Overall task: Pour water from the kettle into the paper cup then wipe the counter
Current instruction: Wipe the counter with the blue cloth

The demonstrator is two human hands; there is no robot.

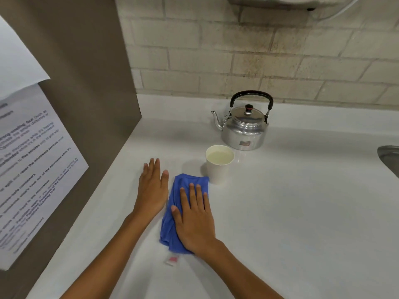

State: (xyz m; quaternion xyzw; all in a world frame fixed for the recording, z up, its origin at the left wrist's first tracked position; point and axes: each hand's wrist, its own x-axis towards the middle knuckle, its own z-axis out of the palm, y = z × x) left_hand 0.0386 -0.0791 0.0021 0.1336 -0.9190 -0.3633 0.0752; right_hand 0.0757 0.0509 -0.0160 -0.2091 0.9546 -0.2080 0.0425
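A silver kettle point(244, 130) with a black handle stands upright at the back of the white counter point(291, 201), its spout pointing left. Just in front of it a white paper cup point(218, 165) holds water. A blue cloth point(177, 203) lies on the counter, touching the cup's base. My right hand point(195, 221) presses flat on the cloth with fingers spread. My left hand point(152, 188) rests flat on the bare counter just left of the cloth, holding nothing.
A brown side panel point(86, 93) with a printed paper notice point(28, 165) walls off the left. A tiled wall point(259, 50) runs along the back. A metal sink edge point(389, 156) shows at the far right. A small pink-and-white tag point(172, 260) lies below the cloth.
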